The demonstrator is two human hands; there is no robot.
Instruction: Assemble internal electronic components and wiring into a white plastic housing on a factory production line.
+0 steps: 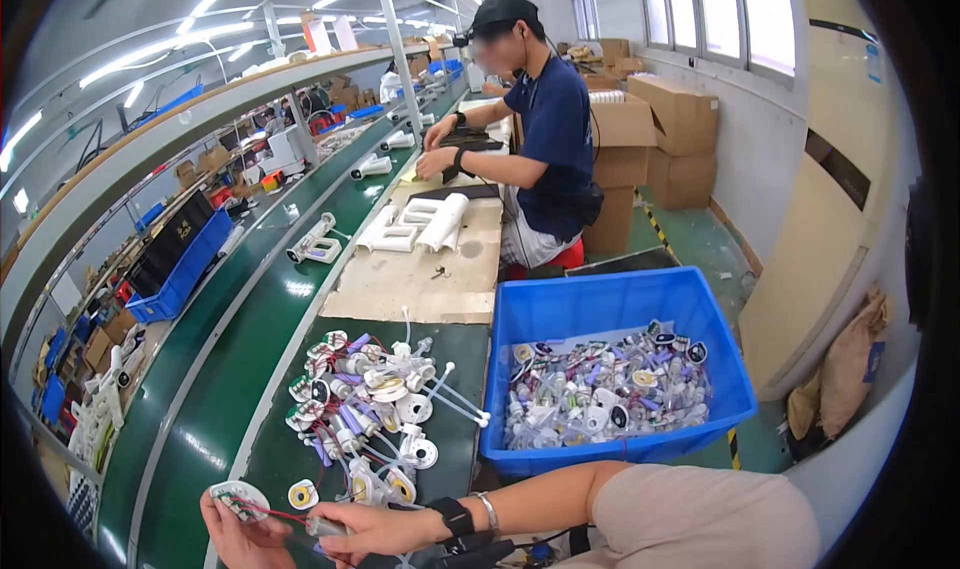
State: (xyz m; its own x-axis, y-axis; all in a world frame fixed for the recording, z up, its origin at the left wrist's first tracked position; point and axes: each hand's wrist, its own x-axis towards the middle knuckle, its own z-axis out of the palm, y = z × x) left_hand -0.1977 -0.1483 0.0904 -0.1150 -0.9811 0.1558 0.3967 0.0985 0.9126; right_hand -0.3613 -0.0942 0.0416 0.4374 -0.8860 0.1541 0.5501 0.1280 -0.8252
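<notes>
At the lower left, my left hand [232, 541] is closed on a round white cap with a small green circuit board [240, 501] on it. Red wires run from the board toward my right hand [385, 529], whose fingers are wrapped round a greyish, see-through cylinder [328, 528]. Just beyond both hands lies a heap of wired assemblies [350, 399] with white caps, clear tubes and purple cylinders. A small white part with a yellow ring [302, 494] sits at the heap's near edge. My right wrist wears a black strap and a bracelet.
To the right stands a blue bin [620, 457] holding many similar assemblies. A green conveyor [215, 369] runs along the left. Beyond the heap, white plastic housings [440, 221] rest on a cardboard sheet [410, 287]. A seated co-worker [550, 129] handles parts farther along the line.
</notes>
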